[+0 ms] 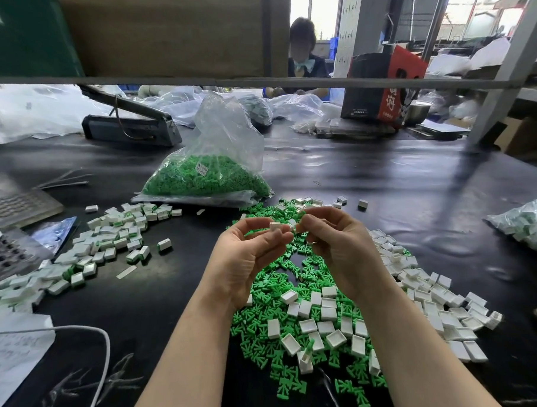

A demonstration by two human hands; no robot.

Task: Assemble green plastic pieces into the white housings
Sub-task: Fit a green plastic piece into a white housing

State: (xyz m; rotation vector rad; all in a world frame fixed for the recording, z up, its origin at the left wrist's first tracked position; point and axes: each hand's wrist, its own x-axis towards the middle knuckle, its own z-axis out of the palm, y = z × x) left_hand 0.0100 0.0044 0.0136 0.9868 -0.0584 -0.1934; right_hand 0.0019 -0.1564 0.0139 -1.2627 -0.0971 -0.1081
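Two hands up: my left hand [247, 250] pinches a white housing [275, 226], my right hand [333, 240] a barely visible green piece [301, 214] — misalign it and it jams.

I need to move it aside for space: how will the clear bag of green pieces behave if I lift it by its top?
The bag of green pieces will probably sag, since its thin film is crumpled and slack above the fill. The loose pieces would likely shift and bunch low. It looks well filled, so it may feel fairly heavy; supporting its base seems wiser.
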